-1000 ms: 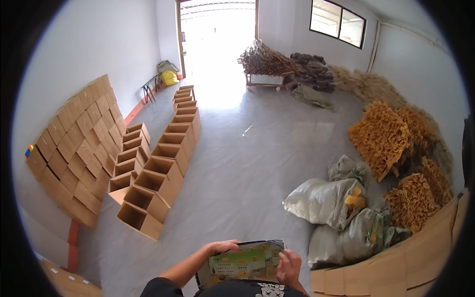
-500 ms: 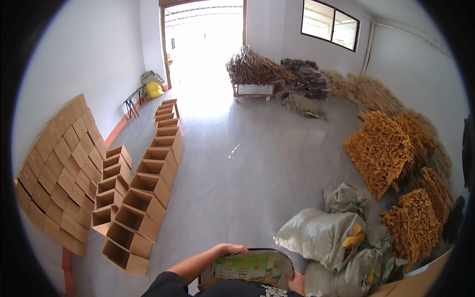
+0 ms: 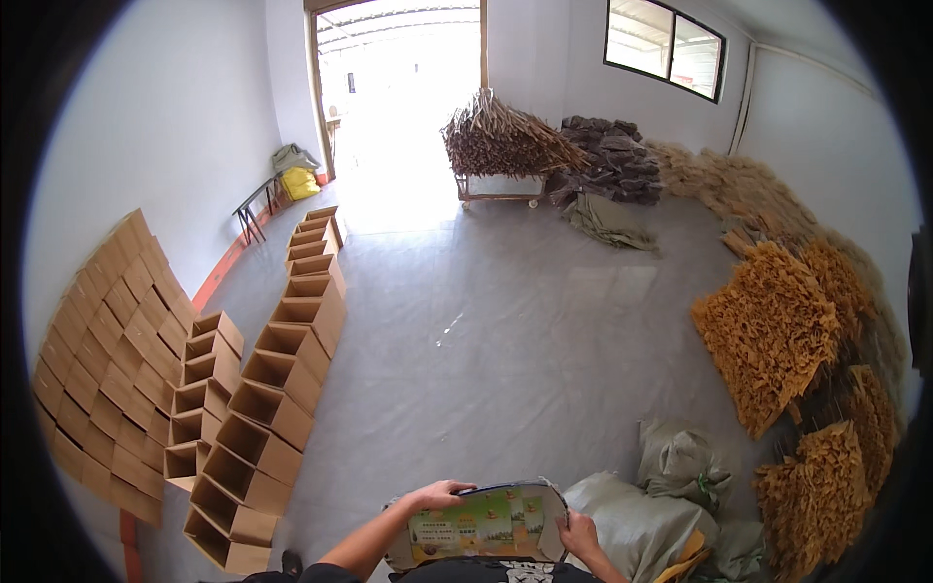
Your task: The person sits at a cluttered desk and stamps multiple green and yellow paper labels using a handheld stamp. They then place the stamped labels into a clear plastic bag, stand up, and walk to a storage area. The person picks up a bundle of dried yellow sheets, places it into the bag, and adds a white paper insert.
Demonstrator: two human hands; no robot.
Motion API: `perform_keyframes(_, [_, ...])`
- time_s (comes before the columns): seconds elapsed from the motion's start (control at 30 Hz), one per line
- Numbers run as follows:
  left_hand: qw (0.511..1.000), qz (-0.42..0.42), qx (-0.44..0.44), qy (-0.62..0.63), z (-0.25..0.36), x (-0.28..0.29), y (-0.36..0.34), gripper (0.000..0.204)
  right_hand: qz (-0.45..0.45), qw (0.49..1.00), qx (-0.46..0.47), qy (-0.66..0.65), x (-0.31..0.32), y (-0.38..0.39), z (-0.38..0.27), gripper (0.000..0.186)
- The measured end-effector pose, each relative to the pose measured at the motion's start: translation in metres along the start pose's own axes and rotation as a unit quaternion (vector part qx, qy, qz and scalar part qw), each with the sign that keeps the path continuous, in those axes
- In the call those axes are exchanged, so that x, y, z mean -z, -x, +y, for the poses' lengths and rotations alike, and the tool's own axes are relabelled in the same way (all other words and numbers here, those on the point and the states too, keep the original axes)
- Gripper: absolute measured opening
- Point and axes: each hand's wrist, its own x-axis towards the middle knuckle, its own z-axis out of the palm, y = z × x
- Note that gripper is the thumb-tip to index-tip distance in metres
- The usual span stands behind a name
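I hold a wide dark-rimmed container (image 3: 483,530) close against my body. Its inside shows a green and pale printed surface; the lower part is hidden by my clothing. My left hand (image 3: 442,494) is closed on the far left part of its rim. At the right side, my right hand (image 3: 580,533) grips the edge. Just to the right of it lie full pale green sacks (image 3: 622,515), one with orange-yellow material poking out. What the container holds, if anything, I cannot make out.
Rows of open cardboard boxes (image 3: 282,394) run along the left, beside a stack of boxes (image 3: 107,364) at the wall. Orange dried bundles (image 3: 768,330) lie at right. A cart (image 3: 501,188) loaded with brown stalks (image 3: 505,141) stands near the bright doorway (image 3: 398,117).
My viewpoint has shifted, and the near sacks now sit lower in the picture. Both hands still hold the container, which appears slightly higher. A dark shoe has come into view at lower left.
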Motion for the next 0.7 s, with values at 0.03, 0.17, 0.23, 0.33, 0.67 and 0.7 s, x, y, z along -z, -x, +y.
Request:
perform_keyframes(0.03, [0.997, 0.052, -0.032, -0.055, -0.004, 0.011, -0.012, 0.062, 0.012, 1.0, 0.02, -0.009, 0.008, -0.025, -0.001, 0.025])
perform_keyframes(0.17, [0.988, 0.099, -0.023, -0.116, -0.004, 0.062, -0.067, 0.065, -0.025, 0.999, 0.014, -0.036, 0.046, -0.106, -0.017, 0.026])
perform_keyframes(0.23, [0.984, 0.092, -0.023, -0.152, 0.016, 0.091, -0.099, 0.066, -0.013, 0.998, -0.005, -0.058, 0.056, -0.14, -0.016, 0.026])
perform_keyframes(0.33, [0.978, 0.062, -0.051, -0.194, 0.033, 0.15, -0.164, 0.067, 0.029, 0.995, -0.039, -0.084, 0.063, -0.184, -0.004, 0.028])
perform_keyframes(0.67, [0.951, -0.125, 0.077, -0.273, 0.149, 0.257, -0.354, 0.054, 0.084, 0.974, -0.197, -0.068, 0.096, -0.294, 0.041, 0.029])
perform_keyframes(0.7, [0.949, -0.13, 0.083, -0.277, 0.157, 0.262, -0.37, 0.054, 0.087, 0.972, -0.208, -0.063, 0.101, -0.307, 0.049, 0.029])
